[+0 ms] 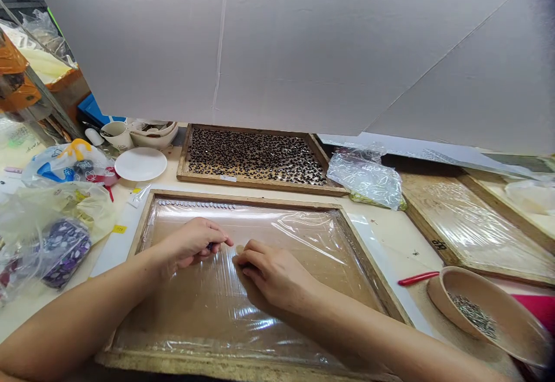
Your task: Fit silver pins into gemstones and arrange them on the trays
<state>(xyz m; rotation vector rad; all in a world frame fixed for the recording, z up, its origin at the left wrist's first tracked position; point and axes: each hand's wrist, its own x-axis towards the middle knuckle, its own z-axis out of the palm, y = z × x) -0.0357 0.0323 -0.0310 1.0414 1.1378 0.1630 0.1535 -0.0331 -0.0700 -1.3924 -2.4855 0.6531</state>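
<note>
My left hand (197, 243) hovers over the middle of a wooden-framed tray (143, 220) covered in clear plastic film. Its fingers are curled, and a small dark piece (210, 246) shows between them; its kind is too small to tell. My right hand (273, 269) is just to the right, with thumb and fingertips pinched together low over the film. Whatever those fingertips hold, if anything, is hidden. Along the tray's far left edge runs a row of small pale shiny pieces (195, 204).
Behind stands a second wooden tray (255, 154) full of small dark pieces. A white plate (141, 164), a cup (118, 136) and plastic bags (65, 237) lie left. At right are a bowl (489, 312) of small metallic pieces, a red-handled tool (418, 278) and a film-covered frame (481, 226).
</note>
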